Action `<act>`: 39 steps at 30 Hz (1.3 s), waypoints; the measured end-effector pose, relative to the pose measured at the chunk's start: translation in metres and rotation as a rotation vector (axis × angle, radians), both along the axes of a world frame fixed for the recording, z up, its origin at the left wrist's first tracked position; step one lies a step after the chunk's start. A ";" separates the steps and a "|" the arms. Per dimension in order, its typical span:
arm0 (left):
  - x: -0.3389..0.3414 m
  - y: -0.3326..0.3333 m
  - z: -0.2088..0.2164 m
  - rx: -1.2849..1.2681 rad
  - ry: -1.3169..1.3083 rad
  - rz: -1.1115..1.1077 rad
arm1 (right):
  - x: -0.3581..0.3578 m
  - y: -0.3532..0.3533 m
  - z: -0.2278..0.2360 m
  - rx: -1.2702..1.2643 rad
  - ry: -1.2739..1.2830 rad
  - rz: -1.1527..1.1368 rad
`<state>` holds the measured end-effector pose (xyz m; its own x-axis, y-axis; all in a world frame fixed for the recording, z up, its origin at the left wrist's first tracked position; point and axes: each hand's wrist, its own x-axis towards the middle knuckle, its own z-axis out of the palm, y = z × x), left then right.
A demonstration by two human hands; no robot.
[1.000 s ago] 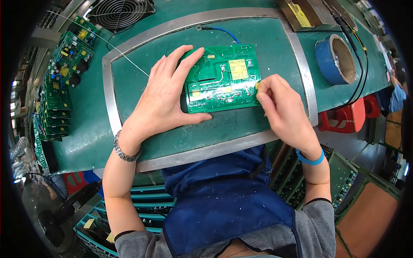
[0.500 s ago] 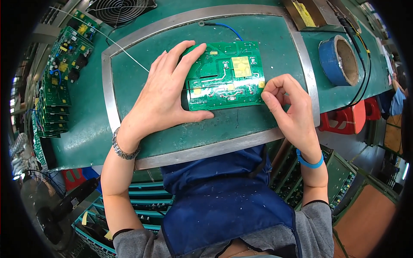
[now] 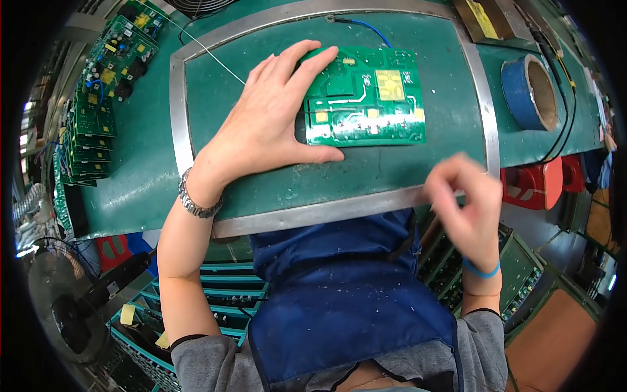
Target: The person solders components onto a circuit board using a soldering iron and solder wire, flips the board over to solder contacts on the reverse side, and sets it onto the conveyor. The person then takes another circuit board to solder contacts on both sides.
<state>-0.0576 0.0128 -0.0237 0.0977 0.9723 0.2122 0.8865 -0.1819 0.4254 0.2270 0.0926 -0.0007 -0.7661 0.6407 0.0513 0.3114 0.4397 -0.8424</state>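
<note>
A green circuit board (image 3: 362, 127) with yellow tape squares lies on the green bench top, inside a metal frame. My left hand (image 3: 271, 114) grips its left side, fingers over the far left corner and thumb along the near edge. A larger yellow tape patch (image 3: 390, 85) sits toward the board's far right; small squares run along the nearer part, one at the right edge. My right hand (image 3: 467, 202) is away from the board, over the frame's near right edge. Its fingers look curled but are smeared by motion, and whatever they hold, if anything, cannot be made out.
Several circuit boards (image 3: 95, 124) stand in a row at the left. A blue roll (image 3: 522, 95) stands at the right, beside black cables (image 3: 568, 108) and a metal tray (image 3: 499, 29). A blue wire (image 3: 369, 29) emerges behind the board. The metal frame (image 3: 320, 210) borders the work area.
My right hand has drawn back from the board's right edge toward me and to the right. The left hand still holds the board. The whole view has shifted slightly.
</note>
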 end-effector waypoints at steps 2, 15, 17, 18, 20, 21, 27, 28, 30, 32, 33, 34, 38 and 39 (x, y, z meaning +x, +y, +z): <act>0.001 0.000 -0.005 0.005 0.000 -0.010 | 0.016 -0.022 -0.005 0.022 -0.129 0.384; -0.002 0.008 -0.020 0.097 0.060 -0.054 | 0.019 -0.056 -0.159 0.717 -0.093 -0.041; -0.007 0.006 -0.024 0.084 0.069 -0.049 | 0.026 -0.069 -0.140 0.741 0.078 -0.007; -0.009 0.008 -0.027 0.068 0.070 -0.047 | 0.032 -0.077 -0.142 0.733 0.077 -0.009; -0.008 0.009 -0.022 0.067 0.084 -0.069 | 0.051 -0.093 -0.140 0.678 0.091 0.007; -0.008 0.010 -0.022 0.061 0.097 -0.082 | 0.056 -0.096 -0.140 0.677 0.089 0.000; -0.009 0.010 -0.024 0.046 0.079 -0.084 | 0.064 -0.104 -0.138 0.646 0.086 0.011; -0.009 0.010 -0.024 0.043 0.076 -0.087 | 0.064 -0.105 -0.138 0.642 0.092 0.006; -0.010 0.010 -0.025 0.048 0.080 -0.085 | 0.066 -0.107 -0.138 0.636 0.097 0.001; -0.009 0.009 -0.023 0.051 0.083 -0.086 | 0.071 -0.109 -0.136 0.595 0.106 0.053; -0.010 0.008 -0.022 0.045 0.080 -0.100 | 0.075 -0.111 -0.137 0.592 0.105 0.051; -0.009 0.008 -0.021 0.040 0.077 -0.116 | 0.080 -0.113 -0.137 0.556 0.088 0.085; -0.009 0.010 -0.020 0.030 0.063 -0.122 | 0.085 -0.115 -0.135 0.521 0.045 0.135; -0.010 0.011 -0.021 0.039 0.078 -0.097 | 0.086 -0.114 -0.134 0.524 0.044 0.127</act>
